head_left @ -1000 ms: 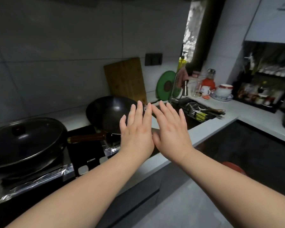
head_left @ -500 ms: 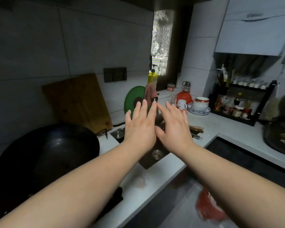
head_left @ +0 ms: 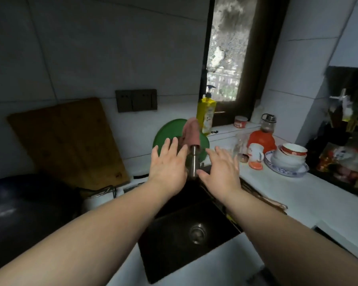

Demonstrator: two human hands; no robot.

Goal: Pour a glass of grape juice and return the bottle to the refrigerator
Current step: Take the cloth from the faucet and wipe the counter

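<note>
My left hand [head_left: 168,164] and my right hand [head_left: 221,170] are stretched out flat over the dark sink [head_left: 163,244], palms down, fingers spread, holding nothing. Between them stands the steel tap [head_left: 194,162] with a pink cloth [head_left: 191,132] draped over it. A clear drinking glass [head_left: 240,146] stands on the white counter [head_left: 277,195] to the right of my right hand, apart from it. No juice bottle or refrigerator is in view.
A wok [head_left: 25,205] sits at the left with a wooden board [head_left: 66,141] behind it. A green plate [head_left: 170,131] and yellow soap bottle [head_left: 206,114] stand behind the tap. A mug [head_left: 255,152], stacked bowls [head_left: 289,159] and a spice rack [head_left: 347,149] fill the right.
The view has swung right from the stove to the sink. My two hands, earlier touching side by side, have moved apart with the tap now between them.
</note>
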